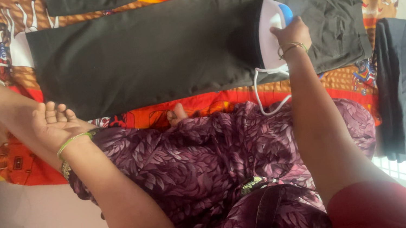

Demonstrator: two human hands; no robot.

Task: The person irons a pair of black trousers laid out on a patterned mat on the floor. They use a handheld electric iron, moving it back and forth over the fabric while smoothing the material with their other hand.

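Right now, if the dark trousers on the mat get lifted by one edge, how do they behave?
The dark trousers would probably go floppy and drape; they lie flat like thin cloth. Likely light for their size. The white-and-blue iron under the right hand sits on them and would likely pin that end or tip. The left hand rests near their edge.

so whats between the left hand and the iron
In the head view, only the flat dark trouser leg spans from the left hand to the white and blue iron held by the right hand; nothing rests on it.
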